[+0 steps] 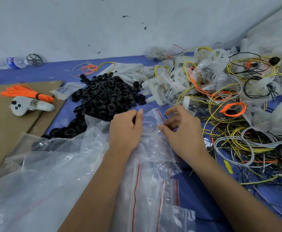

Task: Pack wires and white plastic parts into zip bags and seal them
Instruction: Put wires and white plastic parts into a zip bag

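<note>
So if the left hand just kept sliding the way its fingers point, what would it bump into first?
Most likely the pile of black plastic rings. The left hand pinches the clear zip bag, fingers pointing up and away, and the rings lie just beyond them, though depth is hard to judge.

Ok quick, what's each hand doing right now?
Left hand: pinching the clear zip bag at its top edge.
Right hand: pinching the same bag at its red seal strip.

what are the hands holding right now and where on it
Both hands, left and right, pinch a clear zip bag at its red-striped mouth, one on each side.
</note>
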The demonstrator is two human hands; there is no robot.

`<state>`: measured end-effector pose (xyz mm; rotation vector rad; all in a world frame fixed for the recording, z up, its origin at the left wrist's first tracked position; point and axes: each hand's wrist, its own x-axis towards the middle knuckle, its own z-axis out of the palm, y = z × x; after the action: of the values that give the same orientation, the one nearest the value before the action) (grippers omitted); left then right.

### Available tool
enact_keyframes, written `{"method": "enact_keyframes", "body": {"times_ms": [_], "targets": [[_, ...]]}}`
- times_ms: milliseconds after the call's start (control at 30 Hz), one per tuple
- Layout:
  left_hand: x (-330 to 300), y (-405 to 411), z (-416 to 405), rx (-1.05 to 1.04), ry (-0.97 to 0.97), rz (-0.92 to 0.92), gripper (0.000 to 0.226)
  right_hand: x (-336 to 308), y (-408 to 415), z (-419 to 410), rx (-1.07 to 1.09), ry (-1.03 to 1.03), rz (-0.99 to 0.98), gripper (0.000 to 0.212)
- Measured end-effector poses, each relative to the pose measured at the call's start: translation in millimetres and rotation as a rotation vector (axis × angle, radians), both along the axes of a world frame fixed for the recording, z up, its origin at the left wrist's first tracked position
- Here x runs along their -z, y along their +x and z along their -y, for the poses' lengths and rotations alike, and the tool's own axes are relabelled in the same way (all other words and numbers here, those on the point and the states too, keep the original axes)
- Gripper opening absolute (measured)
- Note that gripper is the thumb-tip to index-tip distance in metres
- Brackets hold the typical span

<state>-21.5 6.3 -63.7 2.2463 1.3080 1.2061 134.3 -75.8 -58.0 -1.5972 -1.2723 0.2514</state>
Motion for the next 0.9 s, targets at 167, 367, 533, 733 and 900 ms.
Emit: {"method": "enact_keyframes", "body": {"times_ms": [167, 367, 533, 733, 900], "targets": [[-4, 8, 6, 0.235, -0.159, 0.289, 0.055, 3, -6, -3, -0.019, 0.044, 0.04, 0.029], [4, 12, 0, 0.231, -0.346, 0.223, 0.057, 4, -14, -7, -0.17, 0.058, -0.059, 0.033], [3, 9, -6, 0.189, -0.535, 0.385, 0.043, -8, -2, -34, -0.179, -0.031, -0.369, 0.013], [0, 8, -6, 0.191, -0.485, 0.294, 0.015, -36, 8, -102, -0.501, -0.272, 0.523, 0.054], [1, 4, -5, 0.235, -0.541, 0.351, 0.014, -41, 2, -127, -0.653, -0.372, 0.662, 0.067]]}}
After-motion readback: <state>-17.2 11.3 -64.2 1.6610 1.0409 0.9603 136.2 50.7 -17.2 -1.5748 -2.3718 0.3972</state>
